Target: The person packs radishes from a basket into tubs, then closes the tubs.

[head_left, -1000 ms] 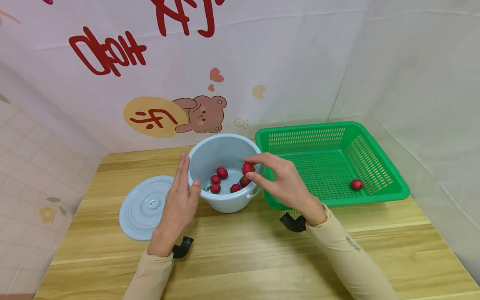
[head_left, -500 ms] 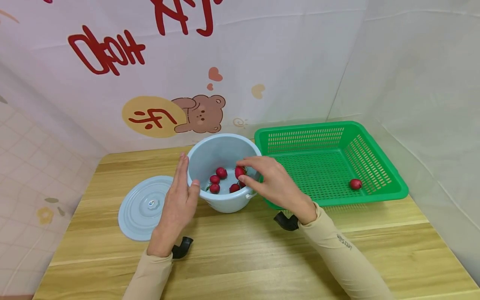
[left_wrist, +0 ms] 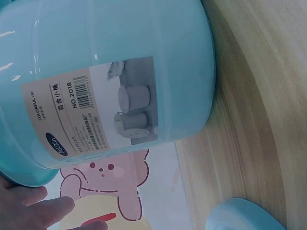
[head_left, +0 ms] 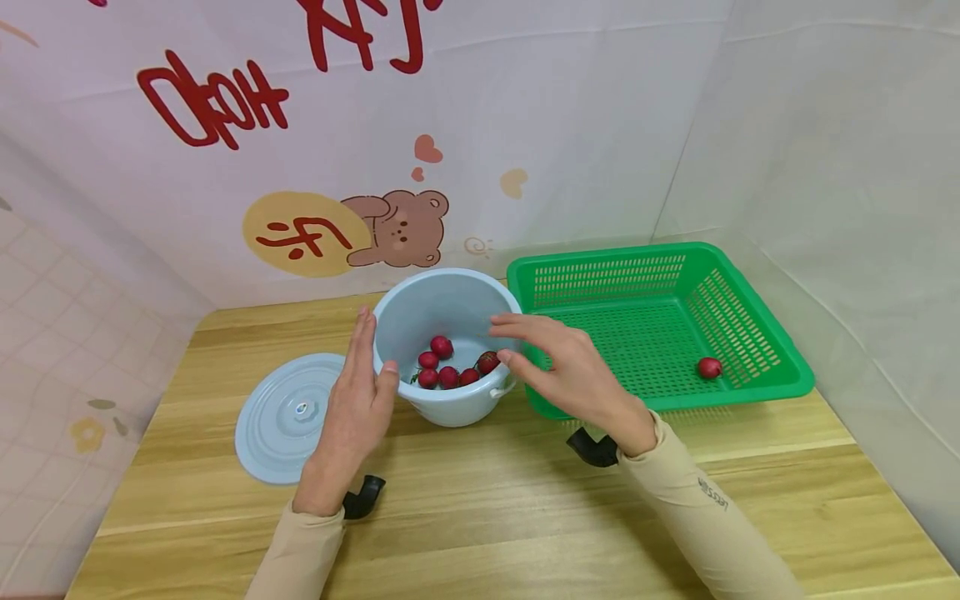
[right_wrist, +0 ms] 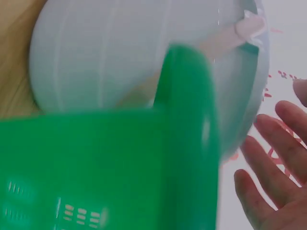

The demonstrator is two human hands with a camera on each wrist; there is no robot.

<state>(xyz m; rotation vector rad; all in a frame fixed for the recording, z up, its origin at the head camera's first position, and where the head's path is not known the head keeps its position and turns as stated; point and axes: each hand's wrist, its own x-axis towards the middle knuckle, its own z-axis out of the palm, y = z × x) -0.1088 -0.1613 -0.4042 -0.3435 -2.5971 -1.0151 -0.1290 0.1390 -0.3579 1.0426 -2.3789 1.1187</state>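
Observation:
A light blue plastic bucket [head_left: 448, 412] stands on the table with several red radishes [head_left: 448, 377] on its bottom. My left hand [head_left: 355, 406] rests with straight fingers along the bucket's left side, its thumb at the rim; the left wrist view shows those fingers [left_wrist: 29, 195] by the rim and a paper label [left_wrist: 91, 108] on the wall. Over the bucket's right rim is my right hand [head_left: 573, 371], fingers spread and holding nothing. One more radish [head_left: 709, 367] lies in the green basket [head_left: 667, 398] to the right.
A round blue lid [head_left: 273, 442] lies flat on the wooden table [head_left: 480, 525], left of the bucket and partly behind my left hand. The basket's left edge stands close against the bucket. A printed cloth [head_left: 585, 108] hangs behind the table.
My right hand lowered a radish into the bucket, let go of it among the others, then drew back up and right with fingers spread. The left hand stayed put.

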